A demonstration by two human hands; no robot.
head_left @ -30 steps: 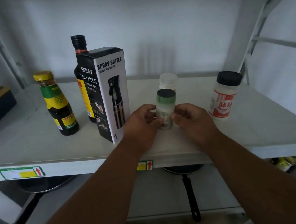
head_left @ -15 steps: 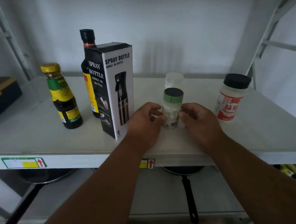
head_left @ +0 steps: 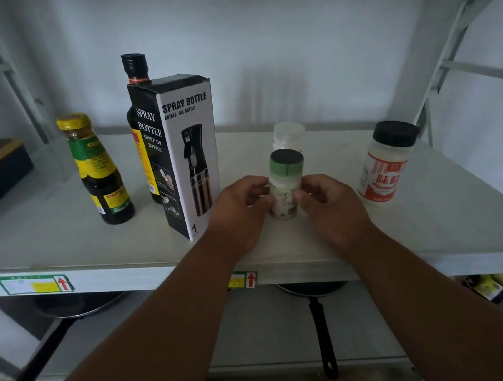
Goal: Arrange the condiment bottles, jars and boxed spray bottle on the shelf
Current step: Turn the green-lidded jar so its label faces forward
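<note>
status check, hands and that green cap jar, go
Left hand and right hand both gripping green-capped jar, upright on shelf. Clear-lidded jar close behind. Spray bottle box just left.

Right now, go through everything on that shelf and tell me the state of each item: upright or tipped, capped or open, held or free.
Green-capped jar: upright, capped, held by left hand and right hand.
Clear-lidded jar: upright, free, behind it.
Black-lidded jar: upright, capped, free.
Spray bottle box: upright, closed, free.
Tall dark bottle: upright, capped, behind box.
Yellow-capped bottle: upright, capped, free.
</note>
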